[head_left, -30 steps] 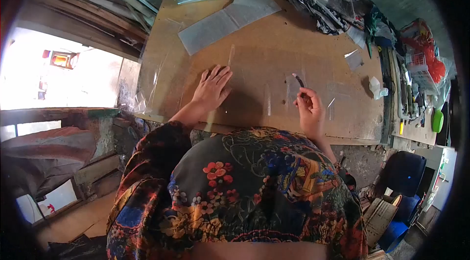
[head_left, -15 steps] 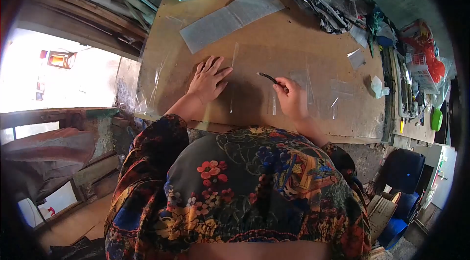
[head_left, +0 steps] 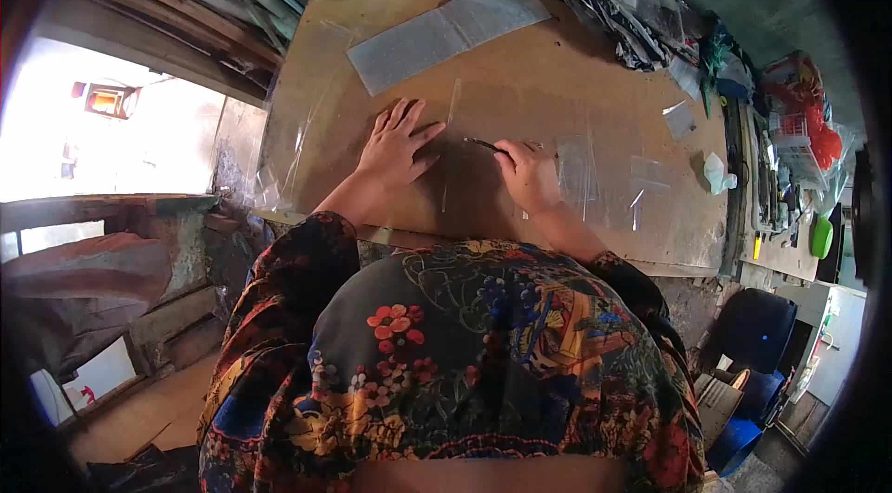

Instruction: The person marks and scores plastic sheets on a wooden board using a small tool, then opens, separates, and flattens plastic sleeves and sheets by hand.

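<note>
My left hand [head_left: 395,147] lies flat with fingers spread on a thin clear plastic sheet [head_left: 441,186], which rests on the brown board [head_left: 316,140]. To its right, my right hand [head_left: 531,177] grips a slim dark pen-like tool [head_left: 485,145]. The tool's pale tip points left, close to the sheet's upright edge and near my left fingertips. Whether the tip touches the plastic, I cannot tell.
Larger clear plastic pieces [head_left: 409,52] lie across the board's far side. Narrow clear strips [head_left: 578,168] sit right of my right hand. A black-and-white bundle [head_left: 613,14], a crumpled white scrap [head_left: 715,172] and a green object [head_left: 821,235] are farther right.
My right hand has moved left with the dark tool, bringing its tip nearer my left hand. My left hand stays flat in about the same place.
</note>
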`<action>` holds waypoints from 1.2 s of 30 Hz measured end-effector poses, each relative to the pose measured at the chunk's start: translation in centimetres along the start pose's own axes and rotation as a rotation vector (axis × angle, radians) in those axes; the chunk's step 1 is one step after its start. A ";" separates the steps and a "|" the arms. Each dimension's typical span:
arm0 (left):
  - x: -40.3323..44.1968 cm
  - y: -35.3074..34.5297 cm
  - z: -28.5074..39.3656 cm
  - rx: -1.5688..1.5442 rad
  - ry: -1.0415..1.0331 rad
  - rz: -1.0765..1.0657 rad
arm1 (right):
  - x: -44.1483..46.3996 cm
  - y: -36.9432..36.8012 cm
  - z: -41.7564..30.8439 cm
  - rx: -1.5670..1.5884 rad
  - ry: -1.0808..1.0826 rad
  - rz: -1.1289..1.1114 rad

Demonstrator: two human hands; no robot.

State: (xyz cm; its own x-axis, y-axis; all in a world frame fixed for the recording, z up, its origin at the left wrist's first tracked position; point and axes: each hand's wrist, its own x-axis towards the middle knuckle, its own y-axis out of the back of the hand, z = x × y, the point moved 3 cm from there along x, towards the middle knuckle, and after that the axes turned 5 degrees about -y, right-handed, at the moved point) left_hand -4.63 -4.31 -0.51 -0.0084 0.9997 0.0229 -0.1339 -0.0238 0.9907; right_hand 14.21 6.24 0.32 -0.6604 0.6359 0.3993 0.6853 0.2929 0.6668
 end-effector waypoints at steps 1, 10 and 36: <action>0.0 0.0 0.0 0.000 0.001 0.001 | 0.1 -0.1 0.0 0.000 0.002 0.000; 0.1 0.0 0.0 0.035 0.002 -0.047 | 0.2 -1.3 0.3 -0.106 0.016 -0.058; 0.1 0.0 0.1 0.006 -0.014 0.028 | 1.0 0.5 -0.8 0.016 0.009 0.100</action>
State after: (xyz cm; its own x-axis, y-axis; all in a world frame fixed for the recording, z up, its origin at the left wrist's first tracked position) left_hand -4.57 -4.19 -0.55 0.0019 0.9986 0.0520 -0.1275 -0.0513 0.9905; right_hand 13.63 6.47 1.50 -0.5908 0.6563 0.4694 0.7529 0.2394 0.6130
